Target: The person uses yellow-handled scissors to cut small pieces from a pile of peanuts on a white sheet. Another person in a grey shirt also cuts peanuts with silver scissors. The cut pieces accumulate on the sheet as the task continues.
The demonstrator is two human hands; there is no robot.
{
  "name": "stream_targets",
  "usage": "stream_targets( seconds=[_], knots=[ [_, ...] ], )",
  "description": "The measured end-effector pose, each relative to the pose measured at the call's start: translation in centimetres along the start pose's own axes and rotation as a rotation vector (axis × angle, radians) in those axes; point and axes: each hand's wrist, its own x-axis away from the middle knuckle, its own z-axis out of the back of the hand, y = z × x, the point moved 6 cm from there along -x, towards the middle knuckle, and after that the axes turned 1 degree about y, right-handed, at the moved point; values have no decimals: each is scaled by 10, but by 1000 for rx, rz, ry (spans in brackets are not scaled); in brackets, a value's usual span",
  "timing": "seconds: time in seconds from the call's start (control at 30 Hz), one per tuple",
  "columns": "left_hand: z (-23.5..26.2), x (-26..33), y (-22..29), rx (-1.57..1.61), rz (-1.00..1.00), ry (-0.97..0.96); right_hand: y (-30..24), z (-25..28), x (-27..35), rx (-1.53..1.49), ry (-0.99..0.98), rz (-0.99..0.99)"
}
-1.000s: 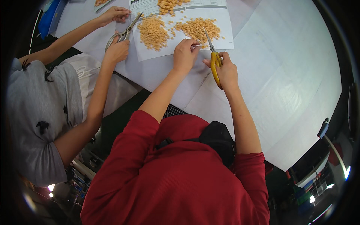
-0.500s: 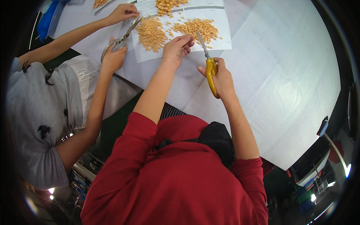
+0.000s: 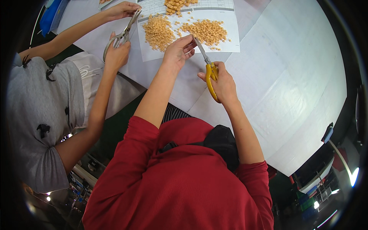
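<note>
My right hand (image 3: pixel 225 83) is wrapped round a pair of yellow-handled scissors (image 3: pixel 210 74), their narrow metal blades pointing up and to the left. The blade tips meet the fingertips of my left hand (image 3: pixel 178 52), which is closed in a pinch. Whatever those fingers hold is too small or hidden to make out. Just beyond my hands, two piles of tiny orange-tan pieces, a left pile (image 3: pixel 158 33) and a right pile (image 3: pixel 206 32), lie on a white printed sheet (image 3: pixel 231 45). Larger cubes (image 3: pixel 178 6) of the same colour are heaped behind them.
On my left, a person in a grey top (image 3: pixel 46 88) works with metal scissors (image 3: pixel 123 35) in one hand, the other hand (image 3: pixel 124 9) by the tips. A white covered table (image 3: pixel 291 76) stretches to the right. A blue container (image 3: pixel 53 17) stands far left.
The scissors in my right hand have swung left, bringing their tips from over the right pile to my left fingertips. My left hand stays nearly in place. The whole view has shifted slightly.
</note>
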Motion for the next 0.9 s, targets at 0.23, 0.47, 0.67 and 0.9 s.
stream_targets(
  seconds=[0.23,0.47,0.67,0.9],
  knots=[
    [3,1,0,-73,-8,81,2,-1,-2,1,-17,-18],
    [14,-1,-10,-113,27,220,11,-20,-12,10,-90,-79],
    [27,-10,-7,-102,-29,218,12,-19,-11,-24,-105,-84],
    [20,-7,5,-258,-109,133,8,-16,-8,-6,-65,-21]
  ],
)
